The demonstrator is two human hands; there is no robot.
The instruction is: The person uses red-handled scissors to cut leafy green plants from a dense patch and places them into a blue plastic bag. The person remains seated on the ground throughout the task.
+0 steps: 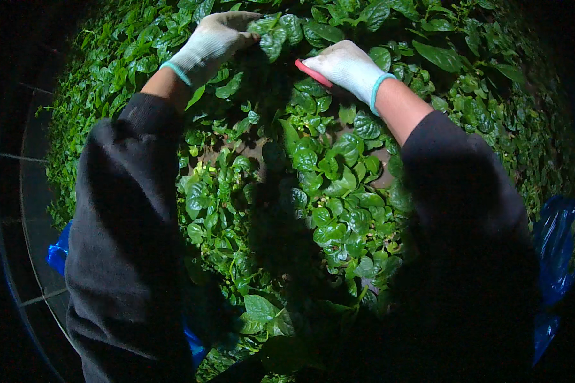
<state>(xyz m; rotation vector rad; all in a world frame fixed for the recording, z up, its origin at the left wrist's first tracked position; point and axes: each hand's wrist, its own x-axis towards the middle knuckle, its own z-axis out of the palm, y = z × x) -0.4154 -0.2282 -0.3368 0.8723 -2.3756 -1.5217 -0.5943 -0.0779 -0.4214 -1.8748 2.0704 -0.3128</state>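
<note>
Both my hands wear white knitted gloves with teal cuffs. My left hand (223, 38) is at the upper left of the middle, its thumb and fingers closed on a sprig of glossy green leaves (274, 36). To the right and slightly lower, my right hand (342, 64) is curled around a tool with a red handle (313, 73); the rest of the tool is hidden, so its kind cannot be told. Leafy green plants (347, 182) grow below and between my forearms, partly in dark shadow.
Dense low foliage (120, 62) spreads on both sides. Blue plastic (556, 249) lies at the right edge, with more blue plastic (60, 249) beside my left sleeve. Brown soil (382, 167) shows between plants. A dark surface with pale lines (33, 158) borders the left.
</note>
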